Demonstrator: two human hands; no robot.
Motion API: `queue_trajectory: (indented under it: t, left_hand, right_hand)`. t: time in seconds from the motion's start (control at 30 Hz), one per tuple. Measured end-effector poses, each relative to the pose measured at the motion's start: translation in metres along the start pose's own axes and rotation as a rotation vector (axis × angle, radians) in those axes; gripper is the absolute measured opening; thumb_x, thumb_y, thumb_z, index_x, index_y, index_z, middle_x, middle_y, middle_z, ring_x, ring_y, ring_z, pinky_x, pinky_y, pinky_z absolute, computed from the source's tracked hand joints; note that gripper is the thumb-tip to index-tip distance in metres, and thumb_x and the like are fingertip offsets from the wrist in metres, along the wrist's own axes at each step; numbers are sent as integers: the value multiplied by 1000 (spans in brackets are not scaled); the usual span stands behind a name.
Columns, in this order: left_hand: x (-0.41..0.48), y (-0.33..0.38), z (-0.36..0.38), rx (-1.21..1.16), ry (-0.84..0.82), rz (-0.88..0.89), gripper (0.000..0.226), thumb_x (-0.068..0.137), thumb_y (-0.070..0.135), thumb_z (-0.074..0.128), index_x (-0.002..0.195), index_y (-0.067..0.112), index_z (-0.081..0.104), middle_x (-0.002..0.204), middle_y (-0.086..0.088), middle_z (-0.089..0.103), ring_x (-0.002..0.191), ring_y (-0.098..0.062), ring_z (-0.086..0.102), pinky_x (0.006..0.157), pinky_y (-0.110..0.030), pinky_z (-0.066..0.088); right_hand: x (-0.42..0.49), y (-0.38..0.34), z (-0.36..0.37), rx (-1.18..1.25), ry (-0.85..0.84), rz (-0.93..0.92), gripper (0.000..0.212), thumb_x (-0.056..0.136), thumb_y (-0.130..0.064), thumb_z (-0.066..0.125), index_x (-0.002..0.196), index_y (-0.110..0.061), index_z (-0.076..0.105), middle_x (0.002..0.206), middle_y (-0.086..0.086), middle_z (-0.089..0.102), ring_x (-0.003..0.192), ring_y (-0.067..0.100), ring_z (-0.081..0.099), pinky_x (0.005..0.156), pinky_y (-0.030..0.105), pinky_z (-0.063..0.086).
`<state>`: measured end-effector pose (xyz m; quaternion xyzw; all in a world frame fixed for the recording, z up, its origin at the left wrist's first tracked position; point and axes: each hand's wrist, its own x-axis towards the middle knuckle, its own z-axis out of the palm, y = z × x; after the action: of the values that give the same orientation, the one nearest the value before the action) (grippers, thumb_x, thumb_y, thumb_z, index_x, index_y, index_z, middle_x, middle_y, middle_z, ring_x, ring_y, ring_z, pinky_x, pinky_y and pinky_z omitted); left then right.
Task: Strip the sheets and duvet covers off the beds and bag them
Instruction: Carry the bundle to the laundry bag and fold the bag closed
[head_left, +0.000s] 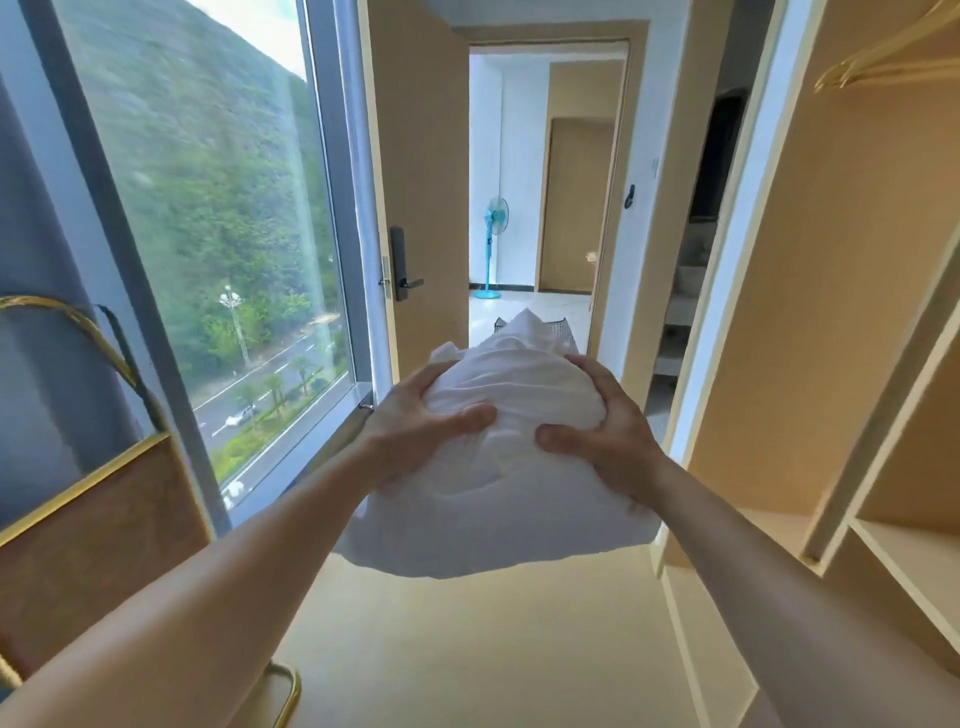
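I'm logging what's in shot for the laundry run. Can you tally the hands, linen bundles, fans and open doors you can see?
Hands: 2, left hand and right hand, both gripping the linen
White linen bundle: 1
Blue standing fan: 1
Open door: 1
Total: 5

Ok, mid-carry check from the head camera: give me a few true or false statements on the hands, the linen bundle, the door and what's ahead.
1. Both hands grip the white linen bundle, the left hand and right hand on either side. True.
2. The door ahead is closed. False: it stands open, showing the room beyond.
3. A blue standing fan stands in the room past the doorway. True.
4. The bundle rests on the floor. False: it is held up in the air, its lower edge hanging free.
5. The window is on the person's right. False: it is on the left; open wardrobe shelves are on the right.
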<state>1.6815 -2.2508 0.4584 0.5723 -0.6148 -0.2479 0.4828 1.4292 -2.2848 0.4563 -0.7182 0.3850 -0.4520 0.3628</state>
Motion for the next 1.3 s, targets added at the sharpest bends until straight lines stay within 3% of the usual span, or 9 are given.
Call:
queue_trajectory:
  t: [0.07,0.23,0.43,0.57,0.7,0.83,0.97,1.13,1.3]
  left_hand:
    - [42,-3,12,21,14,-2,88,36,88,77,119,62,59,106,19,72,98,-7,70,93,-40,57]
    - [135,-9,35,73,58,13,94,34,93,71,121,60,58,102,25,71,90,6,68,89,-33,58]
    - [238,-41,63,41,51,1,90,40,83,77,123,53,60,105,23,71,96,2,68,92,-35,57]
    - [326,-71,79,28,41,30,91,40,88,74,122,51,62,99,29,70,92,6,68,88,-32,57]
    - [422,-104,96,15,6,56,87,42,90,73,121,55,60,103,26,70,97,1,68,94,-38,55]
    - [512,-124,112,13,-34,72,87,41,90,73,121,56,59,103,27,70,96,3,67,95,-36,55]
    - [594,-142,135,6,-87,68,92,40,90,74,121,51,61,103,29,69,95,7,66,96,-33,54]
    - [700,-173,174,4,-86,47,93,36,90,75,119,50,62,105,29,70,98,8,65,98,-32,53]
    - [799,-195,200,29,-35,6,99,37,90,75,125,45,62,105,26,71,98,6,66,99,-35,52]
  right_hand:
    - [41,16,-13,7,-16,-10,90,45,-64,84,125,-70,43,111,-44,56,101,-11,59,79,13,50]
    - [134,50,-40,14,-41,-27,100,43,-63,84,134,-59,44,117,-42,53,103,-16,55,80,10,45]
    - [236,107,-53,-5,-56,-26,103,43,-64,83,137,-56,44,130,-30,53,117,0,55,99,30,48]
    - [315,150,-59,-11,-29,-14,102,41,-65,85,134,-61,44,124,-35,54,112,-7,56,96,26,49]
    - [396,187,-66,-23,3,-15,104,38,-70,88,132,-63,45,127,-30,55,116,1,57,98,29,50]
    - [473,221,-78,-65,54,-12,104,35,-79,86,129,-69,43,120,-44,52,115,-7,55,103,35,48]
    - [540,264,-92,-65,80,32,105,36,-79,86,131,-67,41,132,-34,50,123,3,53,108,42,45]
    - [638,328,-115,-35,69,31,108,36,-76,88,133,-63,43,135,-31,50,124,2,53,109,40,44]
    - [744,377,-135,14,3,13,108,34,-75,88,132,-62,44,121,-41,55,113,-12,55,106,32,47]
